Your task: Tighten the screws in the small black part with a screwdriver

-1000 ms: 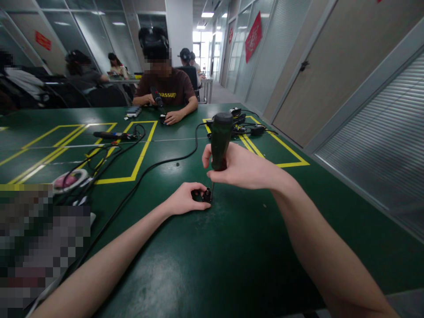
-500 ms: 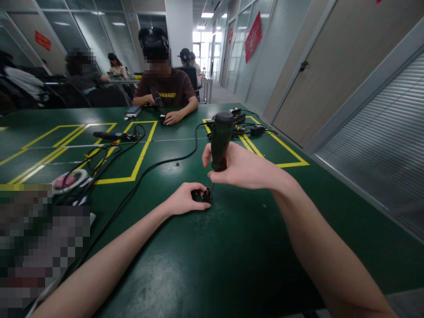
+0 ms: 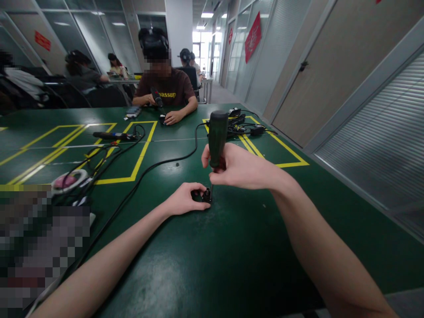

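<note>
My right hand [image 3: 240,168] is wrapped round the lower part of a dark green electric screwdriver [image 3: 217,138], held upright with its thin bit pointing down onto a small black part [image 3: 206,194] on the green table [image 3: 238,247]. My left hand [image 3: 183,199] pinches that small black part from the left and holds it on the table top. A black cable [image 3: 155,165] runs from the tool's top back across the table and curves toward me on the left.
Across the table a person in a brown shirt [image 3: 167,90] works with a similar tool. Yellow tape outlines [image 3: 139,157], another screwdriver [image 3: 111,135], loose cables and a pink-and-white roll [image 3: 68,181] lie at left. Black adapters [image 3: 247,126] sit at the back right. More people sit behind.
The screwdriver's top has tilted slightly to the left and my right hand has shifted a little with it. My left hand stays put on the small part.
</note>
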`<state>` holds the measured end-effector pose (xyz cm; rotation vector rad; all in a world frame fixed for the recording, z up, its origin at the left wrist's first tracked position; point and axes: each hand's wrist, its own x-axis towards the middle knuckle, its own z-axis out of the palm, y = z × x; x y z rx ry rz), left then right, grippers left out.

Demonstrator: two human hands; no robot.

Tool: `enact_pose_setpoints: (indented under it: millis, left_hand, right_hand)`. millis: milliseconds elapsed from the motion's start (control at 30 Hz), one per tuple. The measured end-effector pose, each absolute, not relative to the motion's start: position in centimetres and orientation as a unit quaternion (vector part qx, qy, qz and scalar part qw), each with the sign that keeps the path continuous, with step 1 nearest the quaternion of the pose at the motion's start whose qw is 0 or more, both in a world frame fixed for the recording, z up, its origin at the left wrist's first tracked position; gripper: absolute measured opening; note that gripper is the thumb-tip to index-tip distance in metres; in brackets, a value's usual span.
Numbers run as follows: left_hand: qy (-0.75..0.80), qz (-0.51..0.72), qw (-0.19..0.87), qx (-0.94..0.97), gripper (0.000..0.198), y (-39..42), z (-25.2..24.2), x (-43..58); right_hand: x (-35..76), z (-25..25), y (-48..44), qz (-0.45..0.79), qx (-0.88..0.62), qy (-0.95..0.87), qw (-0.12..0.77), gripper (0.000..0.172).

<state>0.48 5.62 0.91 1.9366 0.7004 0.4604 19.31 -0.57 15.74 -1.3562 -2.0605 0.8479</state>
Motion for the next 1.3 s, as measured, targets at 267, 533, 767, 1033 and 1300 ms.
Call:
enact_pose_setpoints:
  millis: [267,533,767,1033,1300]
  left_hand:
    - [0.296,0.185,0.484,0.802,0.032,5.68,0.83,0.46]
    - [0.295,0.184,0.491,0.799,0.032,5.55,1.00,0.46]
    - [0.292,0.185,0.488,0.801,0.031,5.68,0.88,0.50]
    - [0.295,0.186,0.492,0.798,0.030,5.57,1.12,0.50]
    - [0.294,0.186,0.492,0.798,0.030,5.55,1.13,0.51]
  right_hand:
    - [19.48,15.51,-0.38,0.309,-0.494,-0.767,0.269,0.008]
    - [19.49,15.68,-0.50,0.298,-0.501,-0.769,0.262,0.013]
    - [19.28,15.84,-0.69,0.292,-0.503,-0.770,0.263,0.017]
    - [19.34,15.95,-0.74,0.294,-0.510,-0.766,0.259,0.019]
    - [19.40,15.84,-0.67,0.296,-0.512,-0.762,0.265,0.020]
